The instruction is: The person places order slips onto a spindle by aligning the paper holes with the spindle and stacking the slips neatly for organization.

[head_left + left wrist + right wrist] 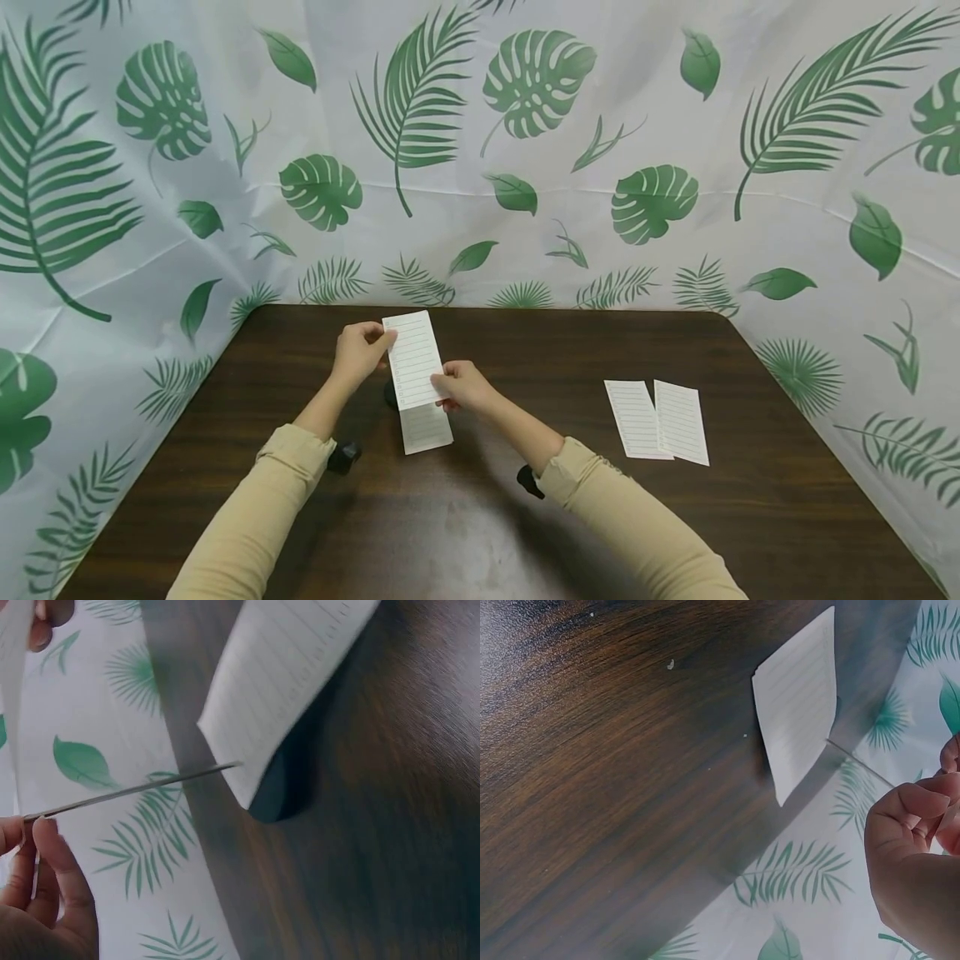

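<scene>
A white lined paper sheet (412, 358), with small checkboxes along one end, is held up between both hands over the table. My left hand (360, 354) pinches its upper left edge between thumb and fingers. At the lower right edge, my right hand (467, 385) grips it with the thumb on top. In the left wrist view the held sheet (135, 796) shows nearly edge-on. Beneath it lies a small stack of similar lined paper (426, 432), whose layered edge shows in the right wrist view. A dark rounded object (271, 791) sits beside that stack, partly hidden by it.
Two more lined sheets (637, 421) lie on the right of the dark wooden table (555, 367), slightly overlapping. A white curtain (465, 217) with green leaf prints stands behind and along both sides. Black wrist cameras (343, 457) hang under the forearms.
</scene>
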A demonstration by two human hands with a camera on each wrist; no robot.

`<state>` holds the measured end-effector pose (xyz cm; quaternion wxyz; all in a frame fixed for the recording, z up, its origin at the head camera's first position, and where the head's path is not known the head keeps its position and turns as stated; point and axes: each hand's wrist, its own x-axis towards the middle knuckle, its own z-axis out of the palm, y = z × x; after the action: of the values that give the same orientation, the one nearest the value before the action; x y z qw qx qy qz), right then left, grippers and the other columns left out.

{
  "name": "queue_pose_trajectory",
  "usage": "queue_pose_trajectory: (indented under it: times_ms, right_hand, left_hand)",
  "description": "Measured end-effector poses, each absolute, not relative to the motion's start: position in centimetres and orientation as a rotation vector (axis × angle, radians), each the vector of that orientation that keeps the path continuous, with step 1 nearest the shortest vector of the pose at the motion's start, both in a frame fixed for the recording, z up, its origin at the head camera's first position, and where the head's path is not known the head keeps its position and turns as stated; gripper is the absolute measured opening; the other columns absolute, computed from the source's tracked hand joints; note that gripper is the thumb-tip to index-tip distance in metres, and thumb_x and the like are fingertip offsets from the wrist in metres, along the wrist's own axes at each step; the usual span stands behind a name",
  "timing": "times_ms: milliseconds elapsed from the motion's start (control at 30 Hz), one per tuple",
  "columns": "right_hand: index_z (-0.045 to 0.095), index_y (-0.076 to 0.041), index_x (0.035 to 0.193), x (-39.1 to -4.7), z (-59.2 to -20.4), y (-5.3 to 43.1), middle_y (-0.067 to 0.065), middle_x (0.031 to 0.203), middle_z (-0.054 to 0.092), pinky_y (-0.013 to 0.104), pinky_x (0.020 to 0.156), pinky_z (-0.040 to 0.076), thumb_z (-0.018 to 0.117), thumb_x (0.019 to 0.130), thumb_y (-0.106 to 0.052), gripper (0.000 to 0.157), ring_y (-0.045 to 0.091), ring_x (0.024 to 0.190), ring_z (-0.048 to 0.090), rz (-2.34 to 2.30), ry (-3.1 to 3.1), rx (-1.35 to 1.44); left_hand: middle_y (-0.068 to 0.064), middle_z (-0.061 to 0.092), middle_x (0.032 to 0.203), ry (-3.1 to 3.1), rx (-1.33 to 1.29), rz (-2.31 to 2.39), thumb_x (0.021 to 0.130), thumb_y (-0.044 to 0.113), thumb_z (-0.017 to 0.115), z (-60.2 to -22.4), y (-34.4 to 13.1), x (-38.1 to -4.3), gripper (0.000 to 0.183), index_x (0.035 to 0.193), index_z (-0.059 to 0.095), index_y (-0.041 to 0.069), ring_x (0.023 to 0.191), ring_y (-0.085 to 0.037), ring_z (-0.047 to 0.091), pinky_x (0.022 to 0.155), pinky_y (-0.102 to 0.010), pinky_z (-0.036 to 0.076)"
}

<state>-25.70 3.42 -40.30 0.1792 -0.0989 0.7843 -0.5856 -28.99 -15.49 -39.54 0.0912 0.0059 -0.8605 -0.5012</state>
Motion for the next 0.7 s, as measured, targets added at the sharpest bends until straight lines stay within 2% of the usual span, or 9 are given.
queue_pose_trajectory:
  times_ms: [100,233,533,700]
  right_hand:
    - [0.054,0.006,0.084,-25.67,-40.4,3.42,0.001,0.06,0.052,0.016,0.044,0.038,0.047,0.096,-0.006,0.018,0.007,0.046,0.046,-1.653,2.221,-0.262]
    - [0.054,0.006,0.082,-25.64,-40.52,3.41,0.001,0.059,0.051,0.014,0.043,0.038,0.047,0.095,-0.005,0.018,0.007,0.045,0.045,-1.665,2.209,-0.238]
    - [0.053,0.002,0.08,-25.96,-40.87,3.37,0.001,0.06,0.051,0.016,0.044,0.038,0.05,0.095,-0.006,0.018,0.007,0.046,0.046,-1.642,2.229,-0.204]
    - [0.051,-0.001,0.076,-25.96,-41.3,3.29,0.0,0.059,0.05,0.016,0.044,0.038,0.05,0.095,-0.005,0.02,0.007,0.046,0.046,-1.628,2.218,-0.211]
  left_hand:
    - [-0.009,0.062,0.085,-2.531,0.099,-1.651,0.094,0.02,0.057,-39.41,-15.53,-29.15,0.029,0.104,0.065,-0.006,0.057,-0.008,0.058,0.053,-0.023,0.057]
    - [-0.004,0.059,0.083,-2.512,0.17,-1.758,0.095,0.02,0.054,-39.36,-15.57,-29.27,0.033,0.111,0.064,-0.007,0.058,-0.004,0.056,0.055,-0.023,0.057]
    - [-0.011,0.062,0.087,-2.538,0.159,-1.693,0.095,0.016,0.056,-39.41,-15.58,-29.36,0.03,0.108,0.065,-0.009,0.058,-0.004,0.055,0.061,-0.032,0.06]
    - [-0.012,0.062,0.087,-2.557,0.153,-1.669,0.094,0.015,0.056,-39.94,-15.7,-29.47,0.029,0.107,0.065,-0.009,0.058,-0.005,0.054,0.057,-0.026,0.059]
